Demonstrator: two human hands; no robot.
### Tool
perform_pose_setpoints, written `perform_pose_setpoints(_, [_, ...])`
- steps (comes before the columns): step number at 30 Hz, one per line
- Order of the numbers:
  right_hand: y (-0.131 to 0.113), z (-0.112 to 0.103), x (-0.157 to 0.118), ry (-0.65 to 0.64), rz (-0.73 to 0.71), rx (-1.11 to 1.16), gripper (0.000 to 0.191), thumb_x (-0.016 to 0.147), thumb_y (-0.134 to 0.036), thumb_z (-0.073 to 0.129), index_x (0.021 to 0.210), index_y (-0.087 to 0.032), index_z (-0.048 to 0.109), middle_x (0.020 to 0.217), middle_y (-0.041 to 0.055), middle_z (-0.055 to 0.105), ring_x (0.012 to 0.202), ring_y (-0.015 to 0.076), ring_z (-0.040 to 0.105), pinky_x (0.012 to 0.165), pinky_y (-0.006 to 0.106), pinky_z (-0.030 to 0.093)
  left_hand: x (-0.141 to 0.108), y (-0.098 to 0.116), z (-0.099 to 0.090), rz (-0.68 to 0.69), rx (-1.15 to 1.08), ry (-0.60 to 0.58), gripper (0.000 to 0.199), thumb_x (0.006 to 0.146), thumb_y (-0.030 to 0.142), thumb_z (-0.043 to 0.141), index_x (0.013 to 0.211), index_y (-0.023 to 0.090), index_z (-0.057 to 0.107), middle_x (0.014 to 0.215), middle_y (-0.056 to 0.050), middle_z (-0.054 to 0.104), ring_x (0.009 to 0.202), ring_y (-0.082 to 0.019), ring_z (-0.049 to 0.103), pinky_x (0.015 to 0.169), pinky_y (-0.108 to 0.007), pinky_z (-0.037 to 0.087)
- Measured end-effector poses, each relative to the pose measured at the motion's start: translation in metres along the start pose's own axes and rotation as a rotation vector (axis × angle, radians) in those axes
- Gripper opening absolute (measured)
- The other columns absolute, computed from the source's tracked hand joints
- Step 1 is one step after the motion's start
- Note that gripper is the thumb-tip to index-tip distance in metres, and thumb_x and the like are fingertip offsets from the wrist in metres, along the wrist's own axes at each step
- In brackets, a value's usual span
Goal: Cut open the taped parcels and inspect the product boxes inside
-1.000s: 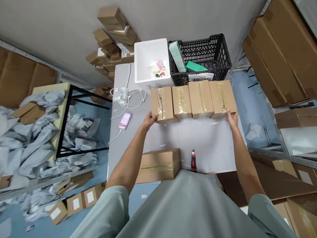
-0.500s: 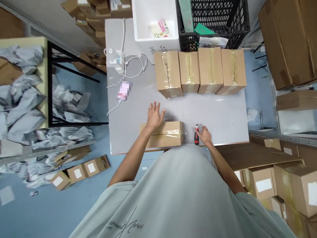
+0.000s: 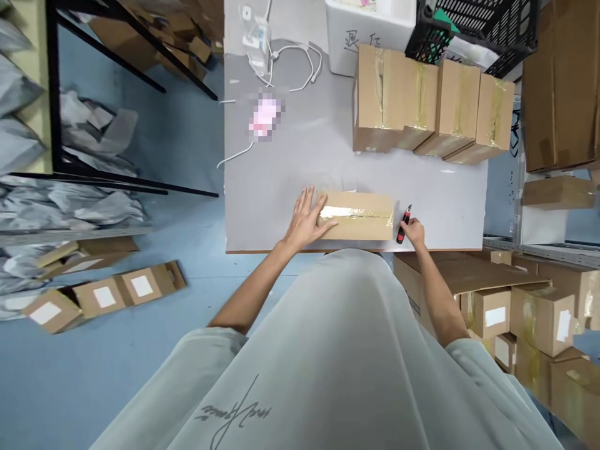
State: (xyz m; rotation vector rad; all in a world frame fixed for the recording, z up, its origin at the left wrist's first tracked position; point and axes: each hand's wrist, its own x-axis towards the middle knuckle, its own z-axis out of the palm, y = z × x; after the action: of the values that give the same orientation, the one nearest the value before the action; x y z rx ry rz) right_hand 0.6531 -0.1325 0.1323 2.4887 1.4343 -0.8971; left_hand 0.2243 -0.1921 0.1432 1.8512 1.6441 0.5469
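A taped cardboard box [image 3: 359, 228] lies near the table's front edge, with shiny clear tape along its top seam. My left hand [image 3: 304, 220] rests on the box's left end, its fingers spread. To the right of the box, my right hand [image 3: 415, 233] has its fingers closed on the handle of a red and black utility knife [image 3: 404, 226]. The knife's tip points away from me, tilted a little to the right. Part of its handle is hidden by my fingers.
Several taped boxes [image 3: 422, 103] stand in a row at the back right. Behind them are a white bin [image 3: 342, 44] and a black crate [image 3: 510, 31]. A power strip [image 3: 257, 47] with white cables lies back left. Stacked cartons [image 3: 534, 319] sit right of me.
My left hand has come down onto the box's left end. My right hand has closed on the knife, which has turned slightly. The whole view has shifted, and the box sits straighter.
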Motion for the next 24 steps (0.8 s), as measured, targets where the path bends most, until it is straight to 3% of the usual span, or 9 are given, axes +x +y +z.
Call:
perform_pose_setpoints(3, [-0.007,-0.028,-0.016,0.048,-0.084,0.105,0.034,0.099,-0.038,0.055,0.126,-0.021,0.068,0.102,0.0045,0.078,0.101,0.0244,0.078,0.093,0.033,0.061,-0.003,-0.013,0.003,0.028,-0.107,-0.009,0.111,0.097,0.097,0.058,0.18,0.025,0.048,0.196,-0.019,0.02,0.183,-0.047,0.011,0.146,-0.07,0.02])
perform_pose_setpoints(5, [-0.017,-0.047,-0.028,0.027,-0.147,0.302,0.045,0.101,-0.044,0.05,0.14,-0.024,0.06,0.097,0.0005,0.074,0.089,0.023,0.078,0.086,0.034,0.063,-0.001,-0.02,0.007,0.039,-0.194,-0.007,0.114,0.092,0.1,0.062,0.179,0.026,0.05,0.196,-0.018,0.021,0.183,-0.047,0.01,0.146,-0.069,0.019])
perform_pose_setpoints(7, [-0.033,-0.062,-0.042,-0.024,-0.224,0.489,0.048,0.104,-0.055,0.049,0.141,-0.026,0.056,0.093,-0.0008,0.072,0.078,0.0223,0.075,0.079,0.036,0.064,0.0,-0.025,0.011,0.044,-0.275,-0.014,0.12,0.087,0.102,0.067,0.179,0.027,0.05,0.196,-0.017,0.022,0.183,-0.048,0.009,0.147,-0.068,0.018])
perform_pose_setpoints(9, [-0.056,-0.072,-0.058,-0.057,-0.33,0.496,0.05,0.105,-0.07,0.05,0.132,-0.028,0.06,0.09,-0.0001,0.07,0.072,0.0217,0.071,0.075,0.036,0.062,0.0,-0.028,0.016,0.044,-0.341,-0.031,0.124,0.083,0.102,0.071,0.181,0.028,0.048,0.196,-0.017,0.02,0.183,-0.048,0.01,0.147,-0.068,0.018])
perform_pose_setpoints(13, [-0.114,-0.07,-0.095,-0.064,-0.638,0.143,0.063,0.109,-0.083,0.045,0.113,-0.025,0.069,0.083,0.0031,0.071,0.074,0.0242,0.07,0.076,0.035,0.057,-0.004,-0.028,0.025,0.016,-0.448,-0.074,0.125,0.084,0.097,0.078,0.184,0.033,0.04,0.197,-0.015,0.017,0.183,-0.046,0.016,0.146,-0.065,0.024])
perform_pose_setpoints(17, [-0.17,-0.051,-0.128,-0.164,-0.895,-0.385,0.058,0.118,-0.069,0.046,0.114,-0.021,0.078,0.101,0.011,0.084,0.096,0.0303,0.078,0.082,0.034,0.05,-0.011,-0.023,0.029,-0.004,-0.5,-0.093,0.12,0.09,0.086,0.082,0.186,0.035,0.033,0.197,-0.014,0.02,0.182,-0.044,0.021,0.146,-0.061,0.027])
perform_pose_setpoints(20, [-0.198,-0.037,-0.144,-0.222,-0.947,-0.655,0.051,0.121,-0.059,0.047,0.126,-0.02,0.081,0.119,0.016,0.087,0.11,0.0337,0.08,0.085,0.034,0.047,-0.012,-0.021,0.031,0.0,-0.526,-0.088,0.119,0.091,0.081,0.084,0.187,0.033,0.032,0.196,-0.014,0.023,0.182,-0.042,0.021,0.147,-0.059,0.026])
perform_pose_setpoints(24, [-0.21,-0.028,-0.15,-0.199,-0.934,-0.77,0.052,0.123,-0.055,0.045,0.139,-0.019,0.079,0.133,0.0188,0.086,0.118,0.0355,0.08,0.089,0.036,0.047,-0.009,-0.021,0.034,0.011,-0.545,-0.084,0.119,0.091,0.078,0.086,0.187,0.032,0.032,0.196,-0.015,0.022,0.183,-0.041,0.019,0.147,-0.058,0.026])
